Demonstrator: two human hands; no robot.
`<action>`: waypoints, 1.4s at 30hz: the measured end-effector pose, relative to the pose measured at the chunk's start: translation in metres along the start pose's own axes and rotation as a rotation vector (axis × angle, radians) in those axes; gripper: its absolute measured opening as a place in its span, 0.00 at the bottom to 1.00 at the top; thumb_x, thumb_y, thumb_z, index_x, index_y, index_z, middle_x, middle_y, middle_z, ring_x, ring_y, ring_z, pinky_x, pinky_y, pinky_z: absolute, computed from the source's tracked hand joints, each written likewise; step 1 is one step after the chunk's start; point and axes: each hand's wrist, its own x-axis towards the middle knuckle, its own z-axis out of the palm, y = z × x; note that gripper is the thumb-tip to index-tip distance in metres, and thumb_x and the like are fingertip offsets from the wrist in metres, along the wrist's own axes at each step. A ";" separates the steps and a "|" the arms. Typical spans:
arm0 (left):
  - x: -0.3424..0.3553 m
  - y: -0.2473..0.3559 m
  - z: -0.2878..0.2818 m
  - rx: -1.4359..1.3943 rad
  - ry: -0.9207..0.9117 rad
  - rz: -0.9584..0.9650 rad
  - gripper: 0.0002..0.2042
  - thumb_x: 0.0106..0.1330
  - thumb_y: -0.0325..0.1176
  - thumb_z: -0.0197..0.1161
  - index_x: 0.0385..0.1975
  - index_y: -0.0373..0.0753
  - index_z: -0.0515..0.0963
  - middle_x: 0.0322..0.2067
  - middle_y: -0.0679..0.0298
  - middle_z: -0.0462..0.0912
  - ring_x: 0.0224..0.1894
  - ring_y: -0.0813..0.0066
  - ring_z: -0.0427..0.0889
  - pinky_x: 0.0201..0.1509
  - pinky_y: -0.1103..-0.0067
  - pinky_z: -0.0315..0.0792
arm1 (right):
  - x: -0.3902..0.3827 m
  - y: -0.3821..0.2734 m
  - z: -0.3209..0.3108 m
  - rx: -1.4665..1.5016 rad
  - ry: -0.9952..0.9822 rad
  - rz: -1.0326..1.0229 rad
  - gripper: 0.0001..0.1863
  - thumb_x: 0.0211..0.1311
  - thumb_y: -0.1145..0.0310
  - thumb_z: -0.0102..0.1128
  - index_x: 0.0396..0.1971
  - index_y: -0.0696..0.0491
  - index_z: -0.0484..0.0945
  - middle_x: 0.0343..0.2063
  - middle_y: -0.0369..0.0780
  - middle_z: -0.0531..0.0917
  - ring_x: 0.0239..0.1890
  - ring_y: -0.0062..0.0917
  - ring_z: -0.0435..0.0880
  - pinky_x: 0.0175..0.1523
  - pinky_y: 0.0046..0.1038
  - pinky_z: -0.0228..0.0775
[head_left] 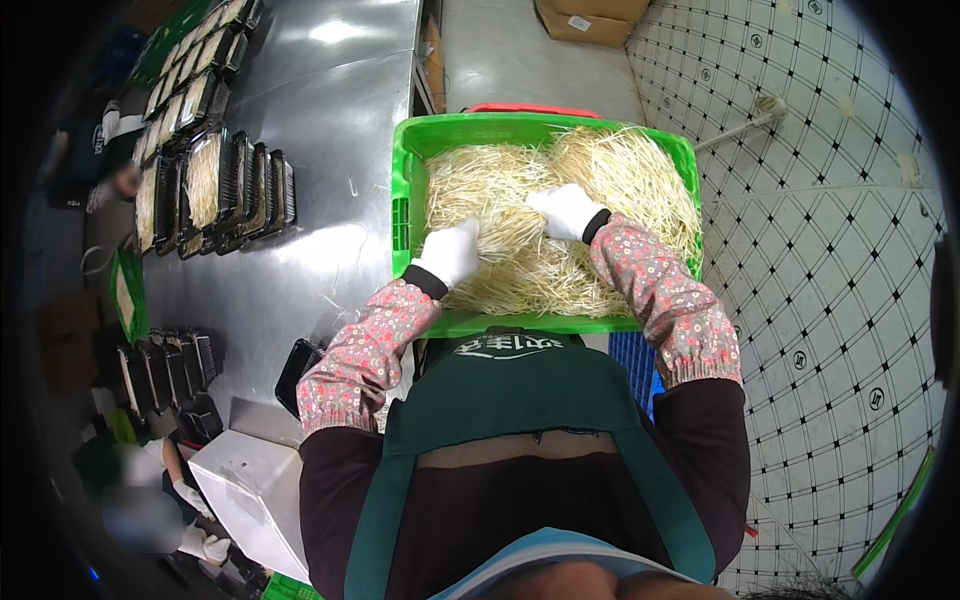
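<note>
A green plastic crate holds a heap of long pale sprouts. My left hand, in a white glove, is closed on sprouts at the left of the crate. My right hand, also gloved, is closed on sprouts near the crate's middle, higher than the left. A loose bundle of sprouts lies between my two hands. An empty black tray is beside my left forearm, at the steel table's edge.
The steel table at left bears rows of packed black trays and a white box. Two co-workers are at the far left. A red crate sits behind mine, with a brown carton beyond and tiled floor at right.
</note>
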 end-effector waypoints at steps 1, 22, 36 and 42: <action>-0.006 0.004 -0.007 -0.008 0.035 0.019 0.09 0.54 0.27 0.59 0.35 0.37 0.72 0.27 0.47 0.82 0.31 0.48 0.83 0.37 0.60 0.76 | 0.000 -0.001 -0.001 0.005 0.019 -0.025 0.14 0.54 0.70 0.54 0.42 0.49 0.75 0.34 0.45 0.83 0.35 0.41 0.83 0.39 0.39 0.75; -0.015 0.007 0.053 0.229 0.053 0.007 0.33 0.53 0.31 0.64 0.62 0.49 0.62 0.54 0.55 0.70 0.59 0.54 0.68 0.56 0.53 0.67 | 0.034 -0.004 0.044 0.166 0.135 0.313 0.21 0.52 0.55 0.64 0.42 0.52 0.76 0.37 0.48 0.83 0.42 0.44 0.82 0.47 0.41 0.74; -0.154 -0.048 -0.017 -0.960 0.835 -0.258 0.17 0.59 0.15 0.48 0.47 0.32 0.77 0.41 0.56 0.84 0.43 0.71 0.83 0.52 0.77 0.76 | 0.049 -0.097 0.037 -0.004 -0.199 0.271 0.68 0.30 0.29 0.70 0.69 0.56 0.54 0.60 0.56 0.68 0.62 0.48 0.68 0.66 0.46 0.55; -0.276 -0.136 -0.012 -0.739 1.500 -0.702 0.20 0.59 0.13 0.53 0.52 0.32 0.74 0.52 0.58 0.79 0.57 0.69 0.75 0.65 0.74 0.66 | 0.013 -0.142 0.080 -0.225 -0.012 0.167 0.69 0.29 0.47 0.80 0.71 0.52 0.45 0.63 0.57 0.62 0.65 0.54 0.61 0.67 0.56 0.48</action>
